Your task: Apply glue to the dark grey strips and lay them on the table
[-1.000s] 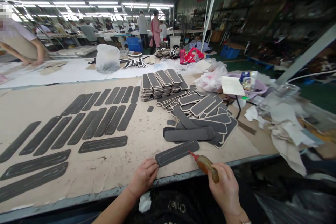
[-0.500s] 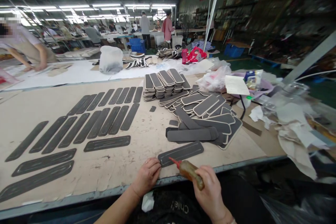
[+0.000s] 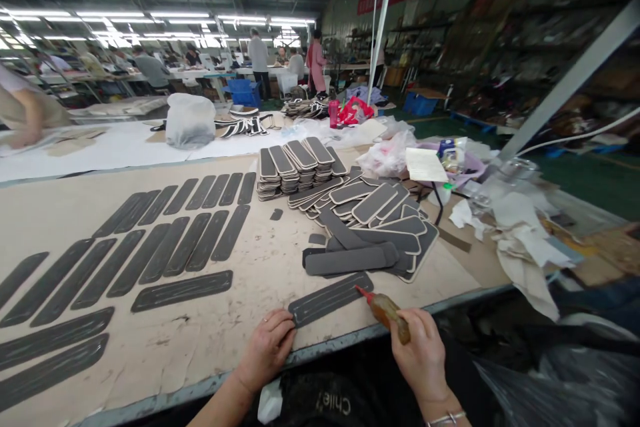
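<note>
A dark grey strip (image 3: pixel 330 297) lies near the table's front edge with thin glue lines on it. My left hand (image 3: pixel 267 349) presses down on the strip's left end with curled fingers. My right hand (image 3: pixel 420 355) is wrapped round a brown glue bottle (image 3: pixel 387 311). The bottle's red nozzle touches the right end of the strip. Just behind lies a loose heap of the same grey strips (image 3: pixel 375 227). Neat stacks of strips (image 3: pixel 295 167) stand further back.
Rows of glued strips (image 3: pixel 150 240) lie spread on the cardboard-covered table (image 3: pixel 250 267) to the left. White paper scraps (image 3: pixel 525 247) and plastic bags (image 3: pixel 387 153) clutter the right end. A white sack (image 3: pixel 190 120) sits behind. Other people work at far tables.
The bottle's nozzle went from the strip's right end to its left end and has returned to the right end. My left hand stays on the strip. The view has shifted slightly.
</note>
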Motion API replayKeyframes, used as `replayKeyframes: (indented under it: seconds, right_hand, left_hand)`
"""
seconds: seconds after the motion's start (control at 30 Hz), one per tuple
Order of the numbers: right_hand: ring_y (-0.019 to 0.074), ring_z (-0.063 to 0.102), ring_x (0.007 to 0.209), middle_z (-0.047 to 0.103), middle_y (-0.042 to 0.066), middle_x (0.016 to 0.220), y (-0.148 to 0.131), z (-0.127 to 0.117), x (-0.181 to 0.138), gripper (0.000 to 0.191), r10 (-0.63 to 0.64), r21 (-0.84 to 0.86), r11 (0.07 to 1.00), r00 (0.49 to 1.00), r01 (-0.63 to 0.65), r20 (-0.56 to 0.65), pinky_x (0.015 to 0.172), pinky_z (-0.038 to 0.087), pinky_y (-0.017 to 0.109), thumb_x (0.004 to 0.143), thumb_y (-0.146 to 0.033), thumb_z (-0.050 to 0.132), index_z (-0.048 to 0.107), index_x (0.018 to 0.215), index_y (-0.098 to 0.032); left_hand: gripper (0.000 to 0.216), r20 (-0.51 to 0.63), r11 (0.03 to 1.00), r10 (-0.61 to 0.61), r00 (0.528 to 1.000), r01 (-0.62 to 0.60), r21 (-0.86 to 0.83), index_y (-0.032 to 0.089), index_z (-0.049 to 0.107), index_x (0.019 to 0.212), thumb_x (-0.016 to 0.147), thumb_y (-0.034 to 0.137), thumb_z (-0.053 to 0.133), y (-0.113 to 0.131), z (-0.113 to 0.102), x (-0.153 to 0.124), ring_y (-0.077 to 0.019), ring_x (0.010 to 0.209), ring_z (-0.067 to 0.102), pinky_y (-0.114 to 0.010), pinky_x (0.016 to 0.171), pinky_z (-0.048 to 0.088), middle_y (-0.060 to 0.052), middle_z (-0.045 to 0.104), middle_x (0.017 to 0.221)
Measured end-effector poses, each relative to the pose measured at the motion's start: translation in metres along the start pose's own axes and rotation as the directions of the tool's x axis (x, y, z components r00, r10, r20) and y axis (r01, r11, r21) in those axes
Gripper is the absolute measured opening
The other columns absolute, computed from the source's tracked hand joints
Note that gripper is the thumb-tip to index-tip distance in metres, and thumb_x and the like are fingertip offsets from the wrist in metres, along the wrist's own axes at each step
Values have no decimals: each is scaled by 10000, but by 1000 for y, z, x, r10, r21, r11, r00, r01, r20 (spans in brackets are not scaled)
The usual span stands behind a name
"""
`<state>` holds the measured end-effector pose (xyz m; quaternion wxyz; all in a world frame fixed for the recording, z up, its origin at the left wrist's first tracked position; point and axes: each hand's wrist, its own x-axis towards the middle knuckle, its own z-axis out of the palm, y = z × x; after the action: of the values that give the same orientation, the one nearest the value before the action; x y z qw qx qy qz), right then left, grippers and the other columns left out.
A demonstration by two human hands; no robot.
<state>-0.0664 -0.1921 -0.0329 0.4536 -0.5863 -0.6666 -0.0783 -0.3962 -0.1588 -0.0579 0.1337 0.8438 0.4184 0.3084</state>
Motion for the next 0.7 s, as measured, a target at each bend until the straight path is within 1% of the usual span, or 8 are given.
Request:
replayKeyframes:
  seconds: [0.07, 0.13, 0.2, 0.27, 0.33, 0.43, 0.57, 0.7]
  right_hand:
    - [237, 540, 854, 531, 74, 926, -1, 0, 0, 103, 16, 8, 1000, 1000, -16, -7, 766, 503, 421, 898, -190, 586, 549, 994, -195]
    - [228, 543, 848, 524, 72, 918, -8, 2, -1, 86, 23, 35, 999, 1000, -23, 12, 757, 513, 402, 909, -197, 568, 543, 991, -191]
    - [216, 546, 840, 520, 69, 912, -15, 2, -3, 62, 34, 78, 996, 998, -37, 45, 740, 522, 374, 920, -198, 545, 537, 982, -191]
    - [210, 546, 835, 519, 67, 908, -17, 0, -3, 52, 51, 102, 993, 998, -56, 45, 736, 522, 363, 926, -204, 538, 534, 977, -191]
    - [212, 543, 832, 520, 65, 902, -13, -4, 0, 57, 67, 90, 994, 998, -67, 5, 742, 513, 368, 925, -217, 547, 530, 973, -192]
    - [217, 539, 824, 523, 59, 888, 4, -9, 9, 65, 72, 39, 997, 996, -70, -56, 744, 499, 380, 921, -233, 558, 527, 963, -195]
    - [226, 542, 826, 529, 57, 886, 21, -7, 18, 77, 69, 0, 998, 996, -69, -57, 753, 495, 394, 922, -257, 556, 528, 962, -198]
    - [226, 545, 816, 530, 57, 877, 26, -4, 18, 83, 74, -22, 997, 996, -75, -44, 750, 495, 393, 926, -264, 550, 526, 965, -195]
  left_hand:
    - [156, -16, 1000, 12, 1000, -12, 11, 181, 643, 1000, 916, 155, 513, -1, 0, 1, -200, 1003, 601, -360, 921, 510, -83, 660, 1017]
    - [174, -32, 999, 33, 999, -32, 24, 184, 647, 1028, 919, 160, 514, -2, 0, 1, -199, 1000, 607, -354, 922, 516, -83, 666, 1011]
    - [188, -36, 998, 48, 998, -47, 36, 187, 657, 1030, 919, 158, 508, -2, 0, 1, -201, 1007, 609, -352, 924, 522, -86, 668, 1016]
    - [194, -36, 997, 55, 998, -54, 47, 188, 665, 1017, 918, 156, 502, -3, 1, 1, -204, 1015, 610, -352, 927, 526, -91, 668, 1025]
    - [197, -40, 997, 62, 997, -59, 58, 187, 670, 1012, 916, 155, 500, -5, 2, 0, -206, 1020, 611, -352, 929, 530, -94, 668, 1030]
    - [198, -37, 996, 69, 997, -67, 67, 192, 672, 1013, 916, 158, 502, -7, 4, -1, -204, 1021, 610, -350, 927, 533, -92, 666, 1036]
    - [195, -31, 995, 65, 997, -62, 76, 196, 673, 1013, 919, 169, 505, -8, 4, -2, -204, 1013, 612, -348, 911, 539, -91, 665, 1034]
    - [192, -37, 994, 71, 997, -68, 80, 191, 682, 1004, 922, 179, 509, -8, 4, -2, -196, 1013, 616, -333, 913, 542, -87, 671, 1027]
